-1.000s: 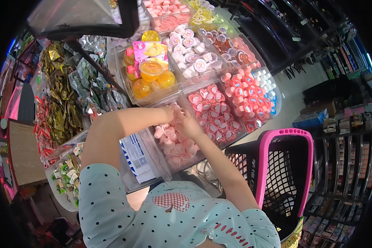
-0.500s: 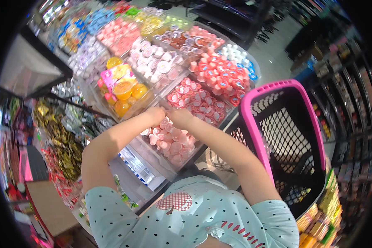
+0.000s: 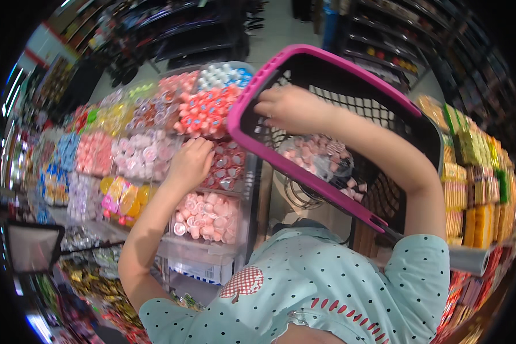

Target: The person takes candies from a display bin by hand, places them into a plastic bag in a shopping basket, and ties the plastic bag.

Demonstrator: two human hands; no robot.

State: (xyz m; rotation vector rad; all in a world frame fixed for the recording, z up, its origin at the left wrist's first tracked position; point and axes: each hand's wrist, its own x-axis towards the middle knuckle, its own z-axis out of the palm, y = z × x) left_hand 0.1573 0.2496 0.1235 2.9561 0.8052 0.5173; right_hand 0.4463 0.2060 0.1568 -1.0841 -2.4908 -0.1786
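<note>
Two hands had parted: the left hand (image 3: pixel 192 163) over the bins, the right hand (image 3: pixel 289 108) inside the basket (image 3: pixel 238 117)

Half a second earlier both hands had met over the compartment of pale pink cups (image 3: pixel 205 217); at this moment they were well apart. The left hand had shifted to the neighbouring compartment of darker pink cups (image 3: pixel 228 166), at its edge nearest the whitish cups (image 3: pixel 145 152). Its fingers were bent downward and close together; whether they gripped or even touched a cup could not be told. The right hand had crossed over the pink rim and hung within the black mesh basket, near its far left corner. Its fingers were curled and blurred, so it could not be told whether they held anything.

The view had swung to the right, and the basket filled more of it, nearer the middle. Its contents had come into plainer sight: a clear bag (image 3: pixel 324 160) with pink cups inside lay at the bottom, and a few loose pink cups (image 3: pixel 352 189) lay just beside it. The pale pink cups, formerly partly hidden by both hands, showed in full next to the left forearm. Stacked packets (image 3: pixel 479 215), only partly visible before, stood fully in view beyond the basket on the right.
</note>
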